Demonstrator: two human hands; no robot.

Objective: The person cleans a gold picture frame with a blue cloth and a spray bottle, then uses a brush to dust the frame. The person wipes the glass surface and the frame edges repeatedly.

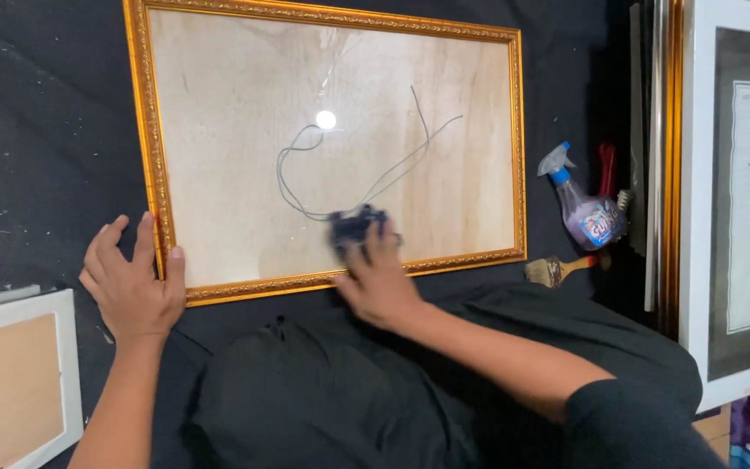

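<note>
We see the large gold-framed glass panel over pale wood [514,148] lying on the black-covered bench. Our right hand [379,278] presses a dark crumpled cloth [356,226] against its glass near the lower edge; our left hand [132,282] rests open, steadying its lower left corner, with a spray bottle [585,208] by its right edge

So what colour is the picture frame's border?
Ornate gold frame, seen in the head view.
</note>
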